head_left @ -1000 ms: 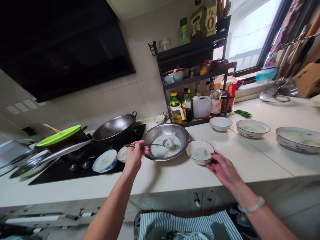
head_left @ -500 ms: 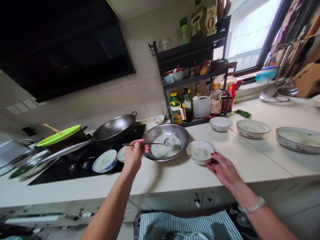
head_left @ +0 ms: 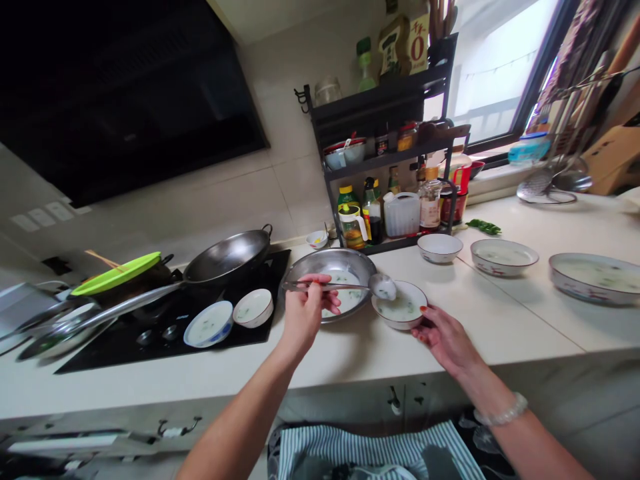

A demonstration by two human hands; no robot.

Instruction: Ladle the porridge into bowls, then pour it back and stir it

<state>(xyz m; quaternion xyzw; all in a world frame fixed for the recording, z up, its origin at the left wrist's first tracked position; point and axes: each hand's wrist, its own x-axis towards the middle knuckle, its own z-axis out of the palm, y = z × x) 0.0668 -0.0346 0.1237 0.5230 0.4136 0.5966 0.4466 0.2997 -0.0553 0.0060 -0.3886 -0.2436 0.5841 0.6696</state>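
My left hand (head_left: 306, 311) is closed on the handle of a metal ladle (head_left: 350, 287). The ladle's full bowl hangs over the left rim of a small white bowl (head_left: 400, 308) that holds pale soup with green bits. Behind the ladle stands a wide steel basin (head_left: 345, 261) with the same soup in it. My right hand (head_left: 445, 339) rests on the counter with its fingertips against the small bowl's near right side; its fingers are bent round the bowl.
Two small bowls (head_left: 215, 321) of soup sit on the black hob, with a wok (head_left: 227, 255) and a green-lidded pan (head_left: 116, 273) behind. A spice rack (head_left: 385, 167) stands at the back. More bowls and dishes (head_left: 504, 257) line the counter on the right.
My left hand has lifted the ladle out of the steel basin and carried it right, over the small bowl. My right hand has stayed at the bowl.
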